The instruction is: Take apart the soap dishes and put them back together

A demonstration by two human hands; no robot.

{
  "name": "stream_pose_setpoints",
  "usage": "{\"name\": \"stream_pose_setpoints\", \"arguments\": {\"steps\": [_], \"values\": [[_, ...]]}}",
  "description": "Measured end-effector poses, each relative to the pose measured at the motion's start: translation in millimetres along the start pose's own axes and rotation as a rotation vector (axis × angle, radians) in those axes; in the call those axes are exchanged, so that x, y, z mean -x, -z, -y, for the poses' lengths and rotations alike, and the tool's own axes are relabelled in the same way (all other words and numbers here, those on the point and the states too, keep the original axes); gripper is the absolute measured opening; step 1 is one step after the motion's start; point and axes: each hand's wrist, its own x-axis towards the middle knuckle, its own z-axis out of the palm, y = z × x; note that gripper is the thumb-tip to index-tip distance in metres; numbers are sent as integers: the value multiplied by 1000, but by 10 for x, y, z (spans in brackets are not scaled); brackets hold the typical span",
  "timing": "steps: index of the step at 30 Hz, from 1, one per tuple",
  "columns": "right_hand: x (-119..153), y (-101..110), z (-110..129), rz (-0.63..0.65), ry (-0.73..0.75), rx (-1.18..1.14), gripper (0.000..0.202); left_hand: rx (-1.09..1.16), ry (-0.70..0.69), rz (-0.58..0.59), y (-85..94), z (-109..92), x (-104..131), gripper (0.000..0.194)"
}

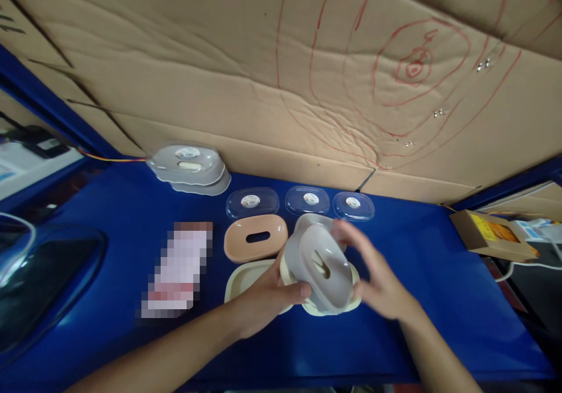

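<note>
My left hand (276,290) grips a grey oval tray (322,264) by its left side, thumb pressed on the rim. The tray has a slot in its middle and is tilted. Around its right edge my right hand (377,276) is spread, fingers apart; whether a fingertip touches the rim I cannot tell. Cream edges (325,310) show beneath the grey tray. Behind it is another grey piece (314,222), partly hidden. A cream oval tray (237,279) lies under my left wrist, and a peach slotted tray (263,229) sits just beyond it.
Three clear oval lids with round labels, including the left one (237,205), lie in a row at the back. Stacked grey trays under a clear lid (206,161) stand back left. A pixelated item (180,270) lies left. Cardboard (219,59) walls the back; a small box (492,235) is right.
</note>
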Motion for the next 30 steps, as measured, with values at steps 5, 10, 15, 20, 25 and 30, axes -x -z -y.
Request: {"name": "stream_pose_setpoints", "arguments": {"steps": [5,10,15,20,25,30], "values": [[-6,-251,452,80,-48,136,97,29,-19,-6,-22,3,-18,97],[145,208,96,-6,-64,187,80,-17,80,-108,-34,-58,10,99],[562,669,-475,77,-274,456,67,-95,145,-194,-93,-199,52,101],[546,735,-689,254,-257,475,77,-152,125,-173,-108,-221,35,86],[411,605,-478,91,-169,504,64,-146,85,-169,-46,-160,-12,81],[485,85,138,-55,-137,322,69,-137,21,-55,-20,-97,-19,82]]}}
